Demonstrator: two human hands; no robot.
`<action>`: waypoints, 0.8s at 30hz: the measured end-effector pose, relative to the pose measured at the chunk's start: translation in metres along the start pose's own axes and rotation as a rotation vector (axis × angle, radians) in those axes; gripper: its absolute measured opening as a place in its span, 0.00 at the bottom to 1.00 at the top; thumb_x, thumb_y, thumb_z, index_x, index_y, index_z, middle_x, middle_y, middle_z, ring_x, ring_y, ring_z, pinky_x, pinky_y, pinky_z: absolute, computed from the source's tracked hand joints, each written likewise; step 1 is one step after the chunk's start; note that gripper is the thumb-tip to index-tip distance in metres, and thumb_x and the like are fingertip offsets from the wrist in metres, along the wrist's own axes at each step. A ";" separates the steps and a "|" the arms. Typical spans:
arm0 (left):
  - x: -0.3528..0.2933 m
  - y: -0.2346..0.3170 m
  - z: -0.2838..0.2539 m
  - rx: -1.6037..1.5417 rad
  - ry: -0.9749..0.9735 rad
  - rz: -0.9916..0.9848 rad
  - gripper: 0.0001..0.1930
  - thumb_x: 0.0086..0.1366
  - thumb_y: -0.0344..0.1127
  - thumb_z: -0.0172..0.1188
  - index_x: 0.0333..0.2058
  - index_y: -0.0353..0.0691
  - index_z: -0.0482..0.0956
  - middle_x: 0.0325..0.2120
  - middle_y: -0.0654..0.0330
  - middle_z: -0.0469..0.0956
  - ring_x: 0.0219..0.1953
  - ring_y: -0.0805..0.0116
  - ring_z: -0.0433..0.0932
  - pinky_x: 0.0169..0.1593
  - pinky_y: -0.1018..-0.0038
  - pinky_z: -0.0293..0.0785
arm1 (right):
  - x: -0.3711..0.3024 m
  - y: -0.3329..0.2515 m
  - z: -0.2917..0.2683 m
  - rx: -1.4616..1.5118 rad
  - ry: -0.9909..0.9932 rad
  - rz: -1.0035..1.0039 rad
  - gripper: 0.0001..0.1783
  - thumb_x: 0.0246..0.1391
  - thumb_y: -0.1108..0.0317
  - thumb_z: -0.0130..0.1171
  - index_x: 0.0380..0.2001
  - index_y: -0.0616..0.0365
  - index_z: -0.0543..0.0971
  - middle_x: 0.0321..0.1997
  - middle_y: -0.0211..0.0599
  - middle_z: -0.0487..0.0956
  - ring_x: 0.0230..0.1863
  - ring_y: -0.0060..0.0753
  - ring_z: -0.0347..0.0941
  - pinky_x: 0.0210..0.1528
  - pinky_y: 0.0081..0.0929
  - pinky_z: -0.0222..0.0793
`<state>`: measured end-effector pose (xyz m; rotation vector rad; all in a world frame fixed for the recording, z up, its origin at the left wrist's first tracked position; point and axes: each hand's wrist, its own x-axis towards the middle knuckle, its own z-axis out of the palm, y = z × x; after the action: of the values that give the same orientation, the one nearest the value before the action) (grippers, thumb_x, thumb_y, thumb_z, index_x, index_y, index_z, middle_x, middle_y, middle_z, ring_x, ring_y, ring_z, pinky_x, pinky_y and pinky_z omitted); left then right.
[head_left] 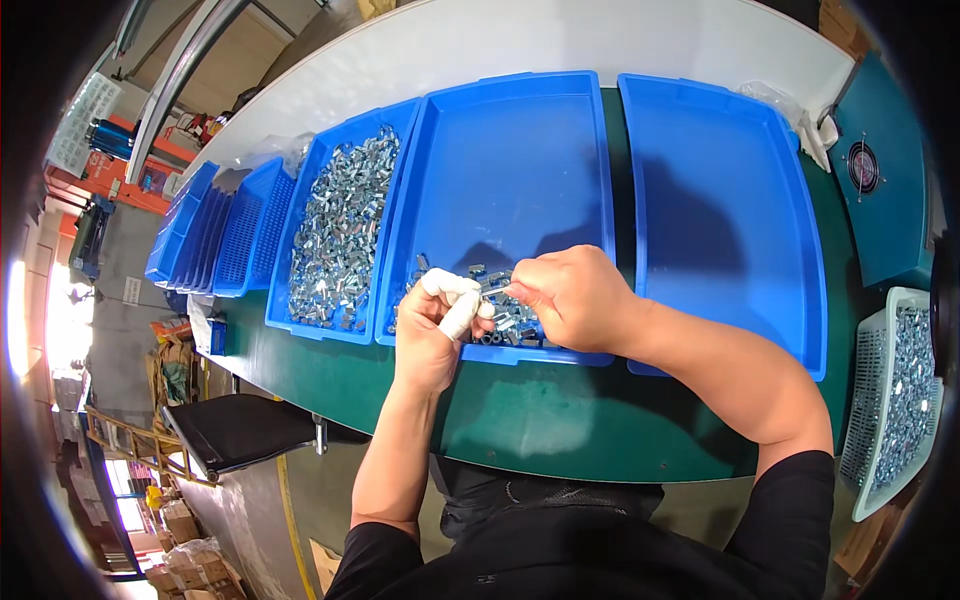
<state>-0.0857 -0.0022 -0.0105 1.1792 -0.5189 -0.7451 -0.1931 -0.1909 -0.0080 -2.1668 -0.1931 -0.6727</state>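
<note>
Head view, looking down over a green bench [560, 420]. Left hand [435, 330] raised at the near rim of the middle blue tray [520, 170], fingers curled in, white tape wrapped round the forefinger and thumb [458, 300]; fingertips closed together, pinching one end of a small metal part [495, 288]. Right hand [570, 295] just beside, knuckles up, fingers bunched tight and clamped on the other end of the same part, thumb tucked under. Both hands touching or nearly touching over the tray's near edge. Part itself mostly covered by the fingers; long axis seemingly running left to right between the two grips, but too small to tell which end leads. Beneath the hands, a small heap of loose silvery metal pieces [500, 325] in the near part of the middle tray, far part of it bare blue.

To the left, a narrower blue tray [300, 325] filled with a long heap of similar shiny parts [345, 230], then a stack of blue perforated baskets [215, 240] leaning beyond it. To the right, another wide blue tray [720, 200], touching the middle one. At far right, a pale mesh basket [875, 400] holding more metal parts. Dark sleeves at the lower edge.
</note>
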 end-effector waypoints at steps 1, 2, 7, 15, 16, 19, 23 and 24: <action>0.000 -0.001 0.001 0.006 0.001 0.015 0.04 0.67 0.22 0.58 0.39 0.38 0.77 0.28 0.57 0.82 0.28 0.71 0.81 0.32 0.78 0.75 | 0.000 0.000 0.000 -0.033 0.001 -0.002 0.09 0.54 0.72 0.60 0.22 0.58 0.73 0.18 0.44 0.73 0.21 0.52 0.70 0.22 0.42 0.62; -0.001 -0.002 0.001 0.012 0.002 0.029 0.04 0.67 0.22 0.58 0.39 0.38 0.77 0.28 0.57 0.82 0.27 0.71 0.81 0.31 0.77 0.75 | 0.000 -0.001 0.000 -0.032 0.002 -0.003 0.09 0.54 0.72 0.60 0.22 0.58 0.73 0.18 0.44 0.73 0.21 0.52 0.70 0.22 0.42 0.62; -0.002 -0.002 0.005 -0.067 -0.056 -0.066 0.04 0.66 0.24 0.60 0.39 0.38 0.77 0.29 0.57 0.82 0.27 0.71 0.81 0.29 0.79 0.75 | -0.004 -0.006 0.004 -0.118 -0.074 0.001 0.12 0.54 0.64 0.59 0.20 0.55 0.72 0.19 0.42 0.76 0.24 0.53 0.76 0.24 0.46 0.67; -0.012 -0.019 0.018 0.221 0.014 0.205 0.05 0.67 0.22 0.56 0.40 0.37 0.75 0.30 0.56 0.82 0.29 0.72 0.80 0.32 0.78 0.76 | 0.006 -0.011 -0.010 0.369 -0.264 0.414 0.18 0.62 0.64 0.54 0.19 0.60 0.77 0.14 0.39 0.72 0.17 0.32 0.67 0.22 0.34 0.61; -0.013 -0.017 0.019 0.253 0.011 0.210 0.05 0.67 0.22 0.57 0.40 0.37 0.75 0.31 0.56 0.81 0.29 0.72 0.80 0.32 0.78 0.76 | 0.007 -0.012 -0.011 0.464 -0.310 0.480 0.21 0.65 0.64 0.52 0.18 0.61 0.76 0.13 0.35 0.69 0.18 0.19 0.63 0.21 0.28 0.59; -0.009 -0.009 0.020 0.300 0.019 0.162 0.06 0.66 0.23 0.58 0.41 0.36 0.75 0.31 0.57 0.81 0.30 0.73 0.80 0.33 0.78 0.76 | 0.007 -0.011 -0.009 0.457 -0.306 0.550 0.21 0.64 0.63 0.52 0.18 0.62 0.77 0.12 0.35 0.70 0.17 0.23 0.65 0.22 0.31 0.61; -0.011 -0.002 0.008 0.372 -0.014 0.169 0.07 0.66 0.22 0.59 0.41 0.36 0.76 0.30 0.58 0.80 0.29 0.74 0.79 0.32 0.79 0.74 | 0.002 -0.007 -0.001 0.327 -0.252 0.349 0.19 0.64 0.64 0.54 0.20 0.61 0.77 0.12 0.40 0.70 0.14 0.32 0.66 0.21 0.35 0.60; -0.012 -0.001 0.006 0.406 -0.027 0.206 0.06 0.66 0.22 0.59 0.40 0.36 0.76 0.30 0.59 0.80 0.29 0.74 0.78 0.32 0.79 0.73 | 0.001 -0.008 0.000 0.327 -0.248 0.350 0.19 0.64 0.64 0.54 0.20 0.61 0.77 0.12 0.40 0.70 0.14 0.32 0.66 0.21 0.35 0.60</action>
<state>-0.0982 0.0023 -0.0094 1.4645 -0.8275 -0.4902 -0.1954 -0.1857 -0.0018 -1.8958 -0.0456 -0.1580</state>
